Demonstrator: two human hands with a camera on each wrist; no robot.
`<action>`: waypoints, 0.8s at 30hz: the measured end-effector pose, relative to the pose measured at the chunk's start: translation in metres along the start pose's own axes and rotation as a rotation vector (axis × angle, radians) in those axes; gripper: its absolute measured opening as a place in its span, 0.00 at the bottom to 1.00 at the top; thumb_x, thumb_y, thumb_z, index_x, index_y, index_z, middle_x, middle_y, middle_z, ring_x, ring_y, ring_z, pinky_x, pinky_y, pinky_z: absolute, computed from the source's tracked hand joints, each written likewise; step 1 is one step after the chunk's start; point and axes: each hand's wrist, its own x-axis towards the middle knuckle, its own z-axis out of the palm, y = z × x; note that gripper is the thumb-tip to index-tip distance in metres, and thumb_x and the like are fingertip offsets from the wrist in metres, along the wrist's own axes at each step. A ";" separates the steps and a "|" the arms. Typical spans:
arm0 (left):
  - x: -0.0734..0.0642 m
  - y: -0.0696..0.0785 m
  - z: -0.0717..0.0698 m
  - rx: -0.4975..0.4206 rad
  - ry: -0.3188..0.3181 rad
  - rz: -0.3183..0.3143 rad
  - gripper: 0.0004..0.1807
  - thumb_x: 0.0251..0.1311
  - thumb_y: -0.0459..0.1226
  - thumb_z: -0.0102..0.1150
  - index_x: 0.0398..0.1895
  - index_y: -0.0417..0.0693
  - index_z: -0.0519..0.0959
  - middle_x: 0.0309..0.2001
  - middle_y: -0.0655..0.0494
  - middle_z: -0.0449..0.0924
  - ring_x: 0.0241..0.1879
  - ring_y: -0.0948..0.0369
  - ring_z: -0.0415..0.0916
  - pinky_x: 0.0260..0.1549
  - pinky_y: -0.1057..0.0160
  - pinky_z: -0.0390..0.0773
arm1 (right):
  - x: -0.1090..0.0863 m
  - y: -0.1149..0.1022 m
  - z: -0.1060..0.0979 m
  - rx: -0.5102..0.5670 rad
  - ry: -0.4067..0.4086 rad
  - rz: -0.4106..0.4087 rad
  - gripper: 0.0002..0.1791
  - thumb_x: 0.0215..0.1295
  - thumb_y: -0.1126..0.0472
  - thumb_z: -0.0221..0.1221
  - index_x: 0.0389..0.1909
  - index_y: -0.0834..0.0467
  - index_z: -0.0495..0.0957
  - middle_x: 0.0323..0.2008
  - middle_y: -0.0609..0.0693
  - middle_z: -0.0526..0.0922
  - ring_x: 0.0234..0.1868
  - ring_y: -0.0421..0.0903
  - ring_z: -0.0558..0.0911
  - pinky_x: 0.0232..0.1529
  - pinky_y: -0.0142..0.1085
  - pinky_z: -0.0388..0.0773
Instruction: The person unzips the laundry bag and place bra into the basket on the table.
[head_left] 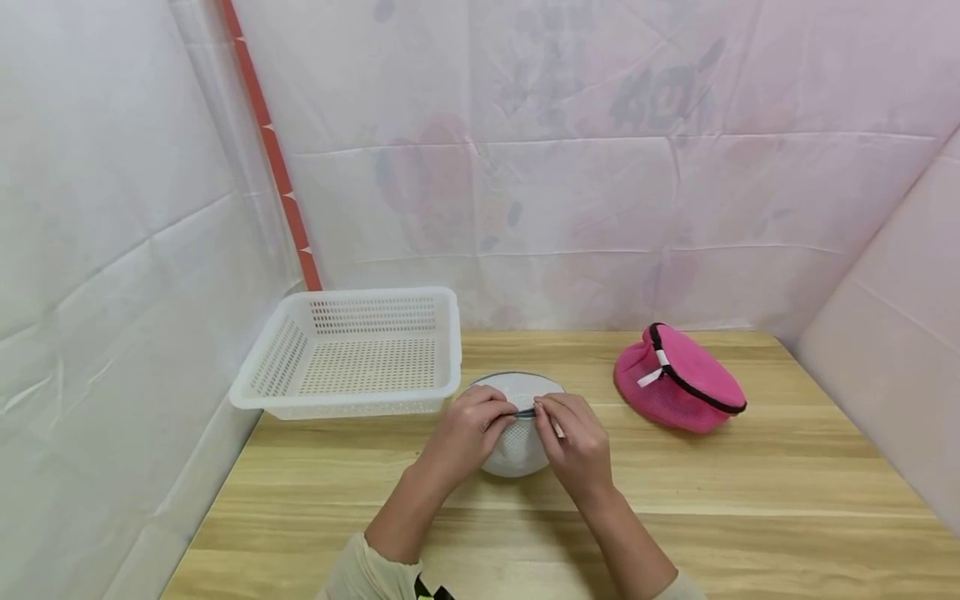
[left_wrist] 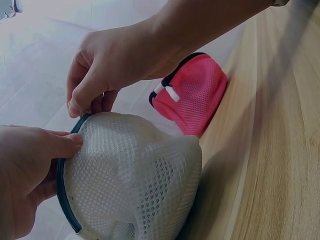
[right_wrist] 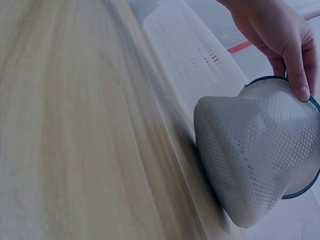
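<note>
A white mesh laundry bag [head_left: 516, 457] with a dark teal zipper edge [left_wrist: 62, 192] stands on the table in front of me. My left hand [head_left: 468, 427] pinches that edge between thumb and fingers, on the left of the near side. Close beside it, my right hand [head_left: 579, 443] also pinches the zipper edge, thumb against fingers. The mesh side of the bag [right_wrist: 250, 150] is creased and sags inward in the right wrist view. Whatever lies beneath the right fingertips is hidden by them in the left wrist view.
A white perforated plastic basket [head_left: 360, 410] sits at the back left. To the right lies a pink mesh laundry bag [head_left: 693, 367] with a black zipper edge and a white tab. Pale cloth walls [head_left: 570, 200] enclose the wooden table [head_left: 720, 517] at the back and sides.
</note>
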 end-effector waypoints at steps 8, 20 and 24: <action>-0.001 -0.002 0.000 0.055 -0.055 -0.108 0.04 0.55 0.32 0.70 0.34 0.45 0.88 0.36 0.59 0.83 0.38 0.64 0.79 0.37 0.70 0.81 | -0.002 -0.002 0.003 -0.015 -0.011 -0.041 0.12 0.69 0.61 0.58 0.34 0.65 0.86 0.32 0.53 0.85 0.34 0.48 0.82 0.37 0.34 0.80; 0.000 0.010 0.005 0.159 -0.034 -0.024 0.05 0.56 0.33 0.70 0.35 0.45 0.87 0.36 0.58 0.81 0.38 0.62 0.78 0.38 0.71 0.80 | -0.005 -0.008 0.009 0.023 -0.011 -0.054 0.11 0.69 0.62 0.59 0.34 0.65 0.86 0.32 0.53 0.85 0.34 0.49 0.83 0.38 0.34 0.81; -0.001 0.012 0.007 0.142 -0.017 -0.029 0.03 0.57 0.33 0.68 0.34 0.45 0.86 0.35 0.58 0.80 0.37 0.62 0.78 0.38 0.71 0.79 | -0.005 -0.009 0.010 0.026 -0.006 -0.056 0.11 0.69 0.62 0.59 0.35 0.66 0.86 0.33 0.53 0.85 0.35 0.50 0.83 0.39 0.34 0.81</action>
